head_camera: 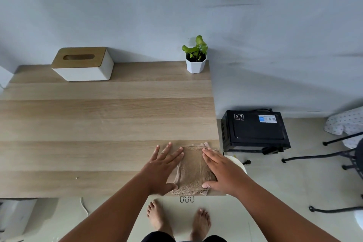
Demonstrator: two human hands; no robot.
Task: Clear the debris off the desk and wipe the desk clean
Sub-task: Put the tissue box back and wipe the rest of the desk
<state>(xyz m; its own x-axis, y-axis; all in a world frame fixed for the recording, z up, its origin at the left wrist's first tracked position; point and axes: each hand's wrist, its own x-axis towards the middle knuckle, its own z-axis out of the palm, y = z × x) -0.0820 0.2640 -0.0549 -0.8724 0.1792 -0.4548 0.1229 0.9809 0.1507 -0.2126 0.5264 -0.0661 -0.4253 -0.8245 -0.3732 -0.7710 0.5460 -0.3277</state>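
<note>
A folded beige cloth (193, 171) lies at the near right corner of the wooden desk (106, 120). My left hand (164, 167) lies flat with straight fingers, partly on the cloth's left edge and partly on the desk. My right hand (221, 171) presses flat on the cloth's right side, its thumb at the cloth's near edge. A tiny crumb (76, 178) sits near the desk's front edge, to the left.
A white tissue box with a wooden lid (83, 64) stands at the back left, a small potted plant (196, 56) at the back right. On the floor right of the desk are a black microwave (255, 130), a white bin rim (238, 162) and chair legs (322, 155).
</note>
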